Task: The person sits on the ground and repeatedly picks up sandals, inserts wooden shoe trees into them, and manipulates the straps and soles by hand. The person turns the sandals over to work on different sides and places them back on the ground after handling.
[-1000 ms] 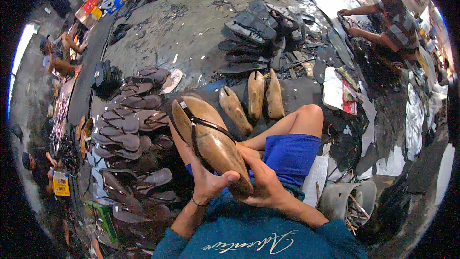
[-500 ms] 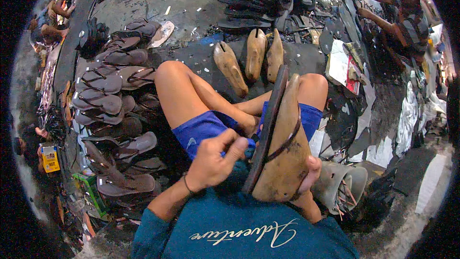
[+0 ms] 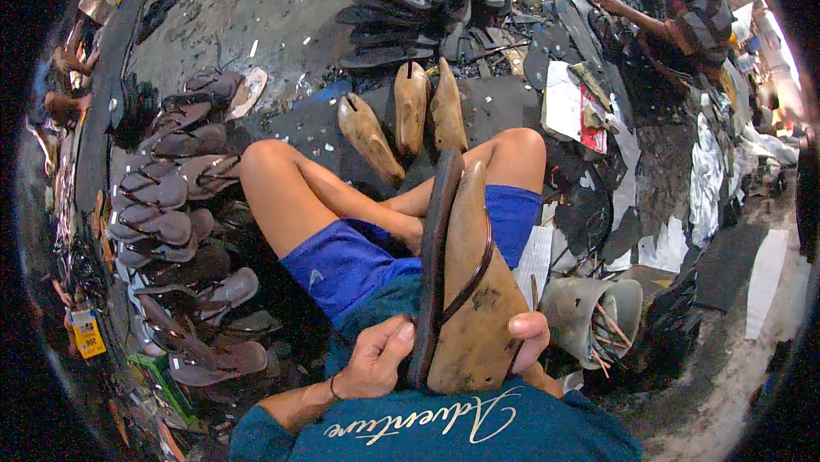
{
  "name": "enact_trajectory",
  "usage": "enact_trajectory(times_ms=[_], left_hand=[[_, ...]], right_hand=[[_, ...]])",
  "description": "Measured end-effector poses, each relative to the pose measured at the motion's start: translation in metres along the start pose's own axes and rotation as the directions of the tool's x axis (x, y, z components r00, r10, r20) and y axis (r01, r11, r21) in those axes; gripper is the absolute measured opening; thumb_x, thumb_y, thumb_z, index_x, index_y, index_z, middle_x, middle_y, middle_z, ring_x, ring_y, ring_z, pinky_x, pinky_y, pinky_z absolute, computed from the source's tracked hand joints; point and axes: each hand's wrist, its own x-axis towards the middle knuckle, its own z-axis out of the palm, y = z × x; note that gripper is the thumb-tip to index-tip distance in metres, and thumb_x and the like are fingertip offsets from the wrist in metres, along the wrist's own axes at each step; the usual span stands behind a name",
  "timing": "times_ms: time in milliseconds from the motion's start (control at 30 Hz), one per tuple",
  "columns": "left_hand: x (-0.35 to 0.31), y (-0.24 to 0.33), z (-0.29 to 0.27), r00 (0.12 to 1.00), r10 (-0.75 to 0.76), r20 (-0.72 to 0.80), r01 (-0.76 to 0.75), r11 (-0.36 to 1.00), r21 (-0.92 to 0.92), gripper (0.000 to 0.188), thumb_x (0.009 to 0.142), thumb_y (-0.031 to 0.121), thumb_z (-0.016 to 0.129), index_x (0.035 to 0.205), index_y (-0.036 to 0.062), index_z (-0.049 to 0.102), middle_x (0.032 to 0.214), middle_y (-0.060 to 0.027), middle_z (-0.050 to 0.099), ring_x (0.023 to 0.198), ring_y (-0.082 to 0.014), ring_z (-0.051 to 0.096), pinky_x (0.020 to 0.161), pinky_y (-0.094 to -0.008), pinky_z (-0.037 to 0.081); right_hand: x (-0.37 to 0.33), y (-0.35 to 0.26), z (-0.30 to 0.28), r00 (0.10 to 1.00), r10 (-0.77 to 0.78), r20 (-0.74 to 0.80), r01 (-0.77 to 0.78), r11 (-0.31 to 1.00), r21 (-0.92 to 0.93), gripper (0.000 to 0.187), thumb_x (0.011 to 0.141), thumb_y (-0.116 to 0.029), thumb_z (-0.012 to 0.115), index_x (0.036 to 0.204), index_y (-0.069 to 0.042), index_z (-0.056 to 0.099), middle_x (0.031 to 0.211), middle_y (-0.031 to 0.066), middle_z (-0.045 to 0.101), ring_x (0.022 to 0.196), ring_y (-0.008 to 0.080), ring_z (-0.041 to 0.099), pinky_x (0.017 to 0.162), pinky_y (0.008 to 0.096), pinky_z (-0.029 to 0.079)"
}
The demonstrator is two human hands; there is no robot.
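Observation:
A brown wooden shoe last (image 3: 478,291) stands tilted upright in front of my torso, toe end up. Fitted against its left side is a dark flip-flop (image 3: 433,266), its thin brown strap crossing over the last. My right hand (image 3: 530,342) grips the last near its heel end, thumb on the near face and the other fingers mostly hidden behind it. My left hand (image 3: 380,361) is closed beside the sole near the heel, thumb pressed to the curled fingers; anything inside them is hidden.
Several finished flip-flops (image 3: 158,189) lie stacked along the left. Three wooden lasts (image 3: 412,108) stand beyond my crossed legs, before a pile of dark soles (image 3: 393,9). A grey container with sticks (image 3: 589,317) lies at right. Another person's arms (image 3: 636,18) work at upper right.
My left hand has come down and in, from beside the sole's middle to its heel end. The last and flip-flop stand more upright, and the whole view has shifted slightly.

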Motion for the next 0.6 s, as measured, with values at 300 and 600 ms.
enact_trajectory(times_ms=[300,600], left_hand=[[0.023,-0.006,-0.022,0.966,-0.100,0.237,0.159,0.956,-0.247,0.028,0.104,0.027,0.052,0.118,0.0028,0.054,0.107,-0.0010,0.058,0.098,-0.0116,0.053,0.088,-0.0264,0.042],[0.043,0.003,-0.053,0.994,0.110,-0.022,-0.111,0.993,-0.031,0.080,0.094,0.016,0.063,0.158,0.0003,0.018,0.153,-0.0130,0.039,0.141,-0.0221,0.037,0.118,-0.0353,0.026]], right_hand=[[0.025,0.006,0.051,0.987,-0.143,0.076,0.157,0.736,-0.658,0.116,0.056,-0.025,0.068,0.156,0.001,0.015,0.150,0.0278,0.038,0.133,0.0414,0.045,0.113,0.0530,0.035],[0.102,-0.024,0.006,0.996,-0.054,0.073,0.083,0.202,-0.976,0.111,0.076,-0.021,0.083,0.157,-0.001,0.010,0.153,0.0194,0.036,0.143,0.0327,0.034,0.120,0.0425,0.023]])
